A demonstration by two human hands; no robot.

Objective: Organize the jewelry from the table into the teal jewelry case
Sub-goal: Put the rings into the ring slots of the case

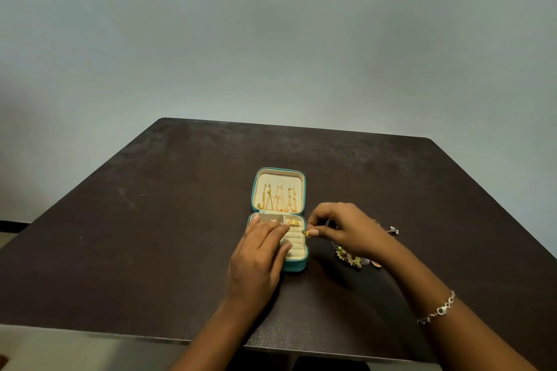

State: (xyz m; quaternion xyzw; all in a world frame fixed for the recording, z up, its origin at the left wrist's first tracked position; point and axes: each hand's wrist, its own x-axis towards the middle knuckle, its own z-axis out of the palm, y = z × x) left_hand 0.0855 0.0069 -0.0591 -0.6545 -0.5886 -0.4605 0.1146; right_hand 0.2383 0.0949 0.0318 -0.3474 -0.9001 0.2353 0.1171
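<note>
1. left hand: fingers fairly straight, laid flat over the left half of the case base. Holds nothing, looks to be steadying the case.
2. teal jewelry case: open, lid flat behind the base, directly under the left fingertips. Gold chains hang on the lid hooks. A gold ring sits in the back right compartment, just beyond the left fingertips. Cushioned ring rolls lie between the two hands.
3. small gold piece: pinched at the right thumb and fingertip, at the case's right rim. Too small to tell its type. Likely very light, rigid and slippery, so easy to drop; a fingertip pinch on its body suits it.
4. right hand: fingers curled, gripping that piece.
5. loose jewelry pile: on the table just under the right palm. Likely tangles, so lift one piece at a time.
6. silver piece: beyond the right wrist, apart from the pile.
</note>
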